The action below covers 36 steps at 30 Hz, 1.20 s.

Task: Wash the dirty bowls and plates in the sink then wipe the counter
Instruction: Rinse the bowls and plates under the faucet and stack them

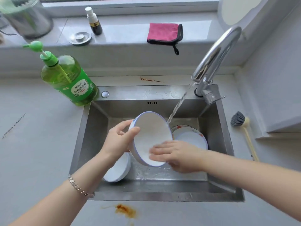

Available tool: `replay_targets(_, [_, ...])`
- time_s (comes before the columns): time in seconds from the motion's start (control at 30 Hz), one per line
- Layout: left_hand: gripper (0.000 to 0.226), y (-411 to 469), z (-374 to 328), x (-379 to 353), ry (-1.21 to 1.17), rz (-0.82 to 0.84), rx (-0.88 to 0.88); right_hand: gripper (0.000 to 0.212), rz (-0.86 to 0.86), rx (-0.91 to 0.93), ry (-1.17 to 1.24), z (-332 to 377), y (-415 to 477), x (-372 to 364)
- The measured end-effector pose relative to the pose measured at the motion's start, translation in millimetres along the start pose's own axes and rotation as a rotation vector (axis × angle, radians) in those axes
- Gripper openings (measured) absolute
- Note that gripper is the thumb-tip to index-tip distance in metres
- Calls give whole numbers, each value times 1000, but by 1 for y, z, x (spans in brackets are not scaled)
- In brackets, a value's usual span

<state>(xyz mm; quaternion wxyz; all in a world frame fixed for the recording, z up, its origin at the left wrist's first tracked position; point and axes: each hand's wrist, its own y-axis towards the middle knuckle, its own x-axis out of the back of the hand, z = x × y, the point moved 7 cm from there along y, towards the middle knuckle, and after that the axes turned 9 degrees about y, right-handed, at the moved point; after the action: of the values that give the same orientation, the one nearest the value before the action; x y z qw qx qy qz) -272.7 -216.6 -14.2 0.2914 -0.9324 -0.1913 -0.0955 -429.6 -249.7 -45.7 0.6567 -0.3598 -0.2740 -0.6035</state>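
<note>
Orange sauce stain (125, 210) sits nearest me on the bench (40, 144), unwiped. Over the sink (91, 128), my left hand (120, 139) has its fingers clamped on the tilted white bowl (150, 136); my right hand (177, 154) lies flat and spread inside it. Wet, it could slip onto the second bowl (117, 170) or the plates (192, 136), possibly chipping them. Farther back, the tap stream (179, 103) could splash the bench.

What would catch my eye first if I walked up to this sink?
Probably the white bowl, held tilted over the sink by the left hand while the right hand rubs inside it, water streaming from the faucet beside it. Next, the bright green dish soap bottle at the sink's back left corner and the orange stain on the counter's near edge.
</note>
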Motion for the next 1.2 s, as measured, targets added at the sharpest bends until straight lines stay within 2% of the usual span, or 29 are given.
replay_targets(0.07, [37, 0, -1, -6, 55, 93, 36, 72, 111, 109, -296, -25, 1, 6])
replay_targets(0.17, [18, 4, -3, -17, 101, 186, 98, 65, 125, 222, -594, -35, 21, 39])
replay_targets(0.27, [16, 10, -3, -28, 106, 261, 180, 61, 174, 330, -809, -36, 37, 52])
replay_targets(0.33, [13, 15, -5, -30, 119, 280, 176, 56, 125, 326, -824, -39, 34, 56])
replay_targets(0.4, [13, 20, -10, -26, 97, 240, 153, 56, 39, 247, -730, -46, 23, 52])
replay_targets(0.5, [22, 29, -17, -16, 50, 107, 121, 72, 17, -35, -524, -50, 7, 38])
replay_targets(0.57, [19, 32, -18, -12, 22, 14, 110, 79, -1, -179, -199, -38, 2, 22])
replay_targets(0.63, [19, 31, -17, -12, 6, -53, 98, 78, -29, -269, 250, -15, 6, 12])
replay_targets(0.73, [18, 29, -14, -10, -11, -124, 91, 68, -212, -324, 592, 6, 12, 16])
replay_targets(0.8, [16, 30, -14, -7, 13, -114, 88, 61, -192, -279, 541, 2, 11, 17])
replay_targets(0.9, [10, 32, -11, -6, 61, -26, 154, 46, -164, -184, 81, -29, 9, 17])
replay_targets(0.97, [8, 32, -5, -7, 61, 31, 258, 36, -213, -137, -122, -45, 12, 26])
replay_targets(1.0, [9, 31, -1, -8, 42, 53, 323, 32, -229, -150, -138, -48, 15, 34])
replay_targets(1.07, [19, 29, 8, -11, -30, 88, 460, 29, -285, -178, -50, -43, 15, 46])
replay_targets(1.17, [36, 28, 24, -20, -149, 181, 630, 37, -465, -254, 348, -34, 8, 51])
replay_targets(1.2, [40, 27, 28, -25, -182, 229, 674, 41, -562, -256, 405, -30, 4, 51])
